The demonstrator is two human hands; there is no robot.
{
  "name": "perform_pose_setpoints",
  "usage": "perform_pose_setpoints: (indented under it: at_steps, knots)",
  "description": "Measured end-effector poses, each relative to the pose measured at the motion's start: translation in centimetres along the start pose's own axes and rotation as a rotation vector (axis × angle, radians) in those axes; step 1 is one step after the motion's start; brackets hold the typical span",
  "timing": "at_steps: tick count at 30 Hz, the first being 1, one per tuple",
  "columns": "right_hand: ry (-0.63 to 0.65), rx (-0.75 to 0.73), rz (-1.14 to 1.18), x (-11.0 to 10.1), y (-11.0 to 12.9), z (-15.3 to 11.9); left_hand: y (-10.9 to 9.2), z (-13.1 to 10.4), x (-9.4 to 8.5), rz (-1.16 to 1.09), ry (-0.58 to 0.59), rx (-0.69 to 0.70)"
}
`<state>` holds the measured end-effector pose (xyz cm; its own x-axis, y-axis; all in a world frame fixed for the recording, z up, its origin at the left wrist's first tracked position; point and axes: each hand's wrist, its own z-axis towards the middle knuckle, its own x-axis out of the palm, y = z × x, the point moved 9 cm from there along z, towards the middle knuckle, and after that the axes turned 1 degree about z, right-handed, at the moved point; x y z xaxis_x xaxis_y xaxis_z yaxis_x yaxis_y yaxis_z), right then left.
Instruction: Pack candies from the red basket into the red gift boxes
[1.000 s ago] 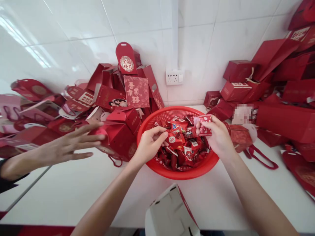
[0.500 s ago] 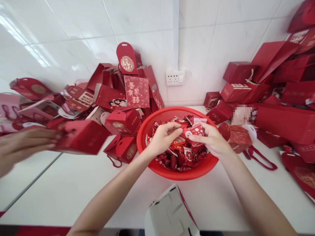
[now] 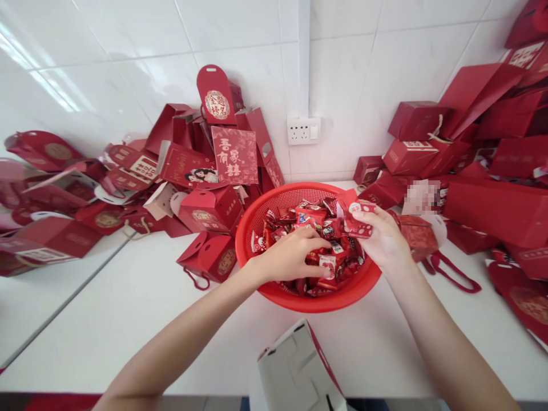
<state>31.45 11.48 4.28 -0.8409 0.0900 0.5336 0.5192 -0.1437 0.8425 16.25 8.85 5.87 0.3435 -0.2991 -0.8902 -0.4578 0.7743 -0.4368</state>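
A red plastic basket (image 3: 308, 305) on the white table holds many wrapped candies (image 3: 312, 216), mostly red. Over its middle is my left hand (image 3: 295, 254), fingers spread and touching the candies, with nothing gripped. At the basket's right rim my right hand (image 3: 381, 234) pinches red candy packets (image 3: 359, 221) with white dots. An open box (image 3: 295, 365) with a pale inside stands at the table's front edge, just below the basket.
Red gift boxes (image 3: 209, 208) are heaped along the wall on the left. More red boxes (image 3: 492, 205) are piled on the right. A white socket (image 3: 303, 131) is on the tiled wall behind the basket. The table's front edge runs along the bottom.
My hands have parted: the right moved right with the packets, and the left let go and lowered onto the candies. Another person's hand at the left has gone; a red box lies there.
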Motion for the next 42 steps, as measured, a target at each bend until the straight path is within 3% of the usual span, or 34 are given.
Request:
perform_pose_setpoints:
  at_steps: [7, 13, 18, 21, 25, 28, 32, 38, 42]
  knots:
    - [-0.033, -0.033, 0.031, -0.1, 0.5, -0.1, 1.0, -0.1, 0.9, 0.039, 0.088, 0.019]
    - [-0.072, -0.045, 0.079, 0.0, 0.8, -0.2, 5.1, -0.4, -0.8, 0.12, 0.04, -0.36]
    - [-0.031, -0.03, 0.019, 0.2, 0.5, -0.3, 7.6, -1.3, -3.0, 0.201, -0.089, -0.574]
    - [-0.025, -0.025, 0.015, 0.0, 0.5, -0.2, 8.1, -1.5, -4.4, 0.145, -0.224, -0.56]
    - [-0.009, -0.033, 0.039, 0.0, 0.6, -0.1, 8.6, -2.3, -6.5, -0.119, -0.484, -0.502]
    - [0.026, -0.019, 0.039, 0.3, 0.4, -0.2, 8.1, -2.1, -6.9, -0.339, -0.537, -0.401]
    - [0.051, 0.011, -0.046, 0.7, 0.0, -0.4, 5.7, -0.1, -6.5, -0.52, -0.446, -0.251]
    - [0.089, 0.057, -0.103, 1.3, -0.5, -0.7, 1.3, 3.6, -5.1, -0.385, -0.259, -0.069]
    - [0.043, 0.049, -0.07, 1.2, -0.4, -0.8, 0.4, 4.1, -4.9, -0.341, -0.214, -0.015]
